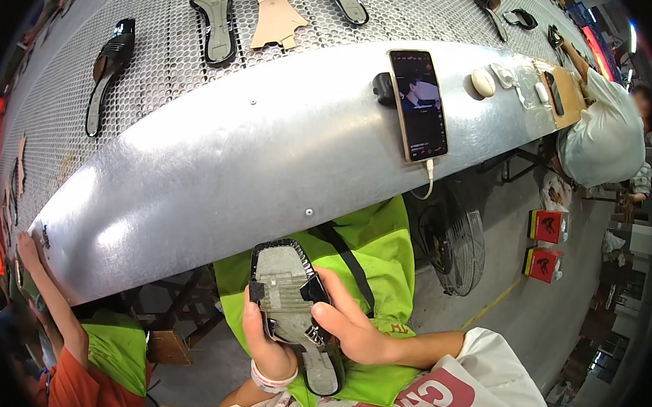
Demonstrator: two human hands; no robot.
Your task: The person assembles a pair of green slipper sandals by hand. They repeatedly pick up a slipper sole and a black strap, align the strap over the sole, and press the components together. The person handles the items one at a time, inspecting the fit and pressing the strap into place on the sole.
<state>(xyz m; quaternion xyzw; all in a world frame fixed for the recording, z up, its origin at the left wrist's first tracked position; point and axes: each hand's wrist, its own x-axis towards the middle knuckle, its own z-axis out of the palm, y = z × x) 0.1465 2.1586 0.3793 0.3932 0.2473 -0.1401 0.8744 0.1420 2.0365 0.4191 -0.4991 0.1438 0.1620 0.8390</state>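
A black sandal (281, 264), sole side up, is held over my lap with its toe end toward the metal table edge. Its bare underside is grey and ribbed in the middle, and the black strap ends fold over onto it. My left hand (268, 348) grips the left edge, thumb up along the side. From the right, my right hand (355, 334) closes round the other edge, its thumb pressing near a folded strap end. The fingers under the sandal are hidden.
A smooth metal ledge (216, 167) lies ahead, with a propped phone (420, 105) and its white cable. Beyond it, a mesh conveyor (165, 22) carries several sandals and a tan cardboard piece (274, 10). A fan (454, 237) stands right; co-workers sit at both sides.
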